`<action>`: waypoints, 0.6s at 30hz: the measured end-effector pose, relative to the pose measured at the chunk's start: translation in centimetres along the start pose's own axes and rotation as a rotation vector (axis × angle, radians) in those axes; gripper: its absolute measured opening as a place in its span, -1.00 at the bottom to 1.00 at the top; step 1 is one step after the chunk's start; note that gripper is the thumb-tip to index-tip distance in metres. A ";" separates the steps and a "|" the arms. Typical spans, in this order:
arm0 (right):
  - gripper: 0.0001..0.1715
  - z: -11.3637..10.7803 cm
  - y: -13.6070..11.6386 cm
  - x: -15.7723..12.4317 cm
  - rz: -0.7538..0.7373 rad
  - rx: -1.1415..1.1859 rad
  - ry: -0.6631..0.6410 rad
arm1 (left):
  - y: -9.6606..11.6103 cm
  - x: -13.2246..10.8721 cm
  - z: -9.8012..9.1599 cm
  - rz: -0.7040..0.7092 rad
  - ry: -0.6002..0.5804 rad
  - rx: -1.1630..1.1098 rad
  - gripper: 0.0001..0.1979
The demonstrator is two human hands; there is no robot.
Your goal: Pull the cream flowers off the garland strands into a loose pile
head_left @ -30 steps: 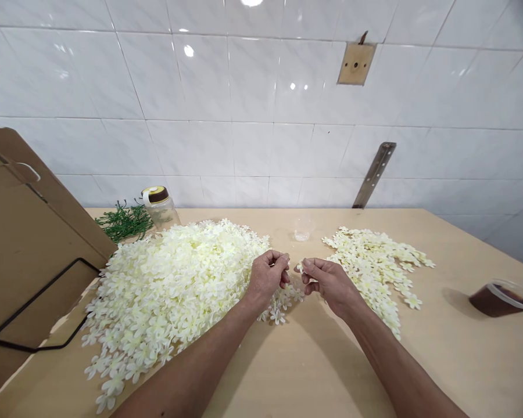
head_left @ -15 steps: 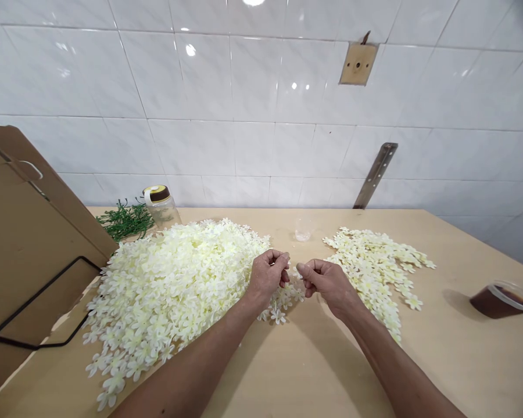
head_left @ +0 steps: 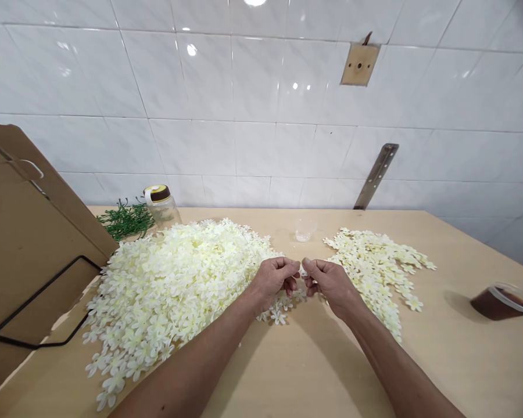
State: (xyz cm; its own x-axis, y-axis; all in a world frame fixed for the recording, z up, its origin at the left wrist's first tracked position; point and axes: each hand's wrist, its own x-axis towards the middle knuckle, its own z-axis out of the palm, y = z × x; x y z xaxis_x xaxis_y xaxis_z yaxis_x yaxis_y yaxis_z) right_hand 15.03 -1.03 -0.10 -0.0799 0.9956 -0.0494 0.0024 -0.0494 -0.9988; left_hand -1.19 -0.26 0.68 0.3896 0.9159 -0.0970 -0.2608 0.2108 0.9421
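Observation:
My left hand (head_left: 275, 280) and my right hand (head_left: 329, 281) meet over the middle of the tan table (head_left: 305, 366), fingertips pinched together on a small white fabric flower (head_left: 303, 271) that is mostly hidden between them. A big heap of cream-white fabric flowers (head_left: 174, 278) lies to the left, reaching under my left hand. A smaller, flatter spread of the same flowers (head_left: 377, 264) lies to the right, just beyond my right hand.
A brown cardboard box (head_left: 26, 244) with a black strap stands at the left. Green plastic sprigs (head_left: 124, 220) and a jar with a brown-and-yellow lid (head_left: 160, 204) sit behind the heap. A small clear cup (head_left: 305, 230) stands mid-back; a tub of dark brown stuff (head_left: 501, 302) at right.
My hands have closed the small gap between them; the left hand shifted right and slightly down, and the fingertips now meet.

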 end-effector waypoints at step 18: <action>-0.56 0.3 -1.6 -0.7 0.019 0.140 -0.064 | -0.4 0.3 -0.1 0.077 0.142 0.018 -0.69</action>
State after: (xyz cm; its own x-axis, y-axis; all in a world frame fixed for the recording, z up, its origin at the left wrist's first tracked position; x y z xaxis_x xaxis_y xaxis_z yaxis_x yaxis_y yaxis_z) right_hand 14.75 -1.68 1.48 -0.1448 0.9874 -0.0634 -0.1344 -0.0831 -0.9874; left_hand -1.04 -0.02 0.19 0.2399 0.9684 -0.0677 -0.2690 0.1333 0.9539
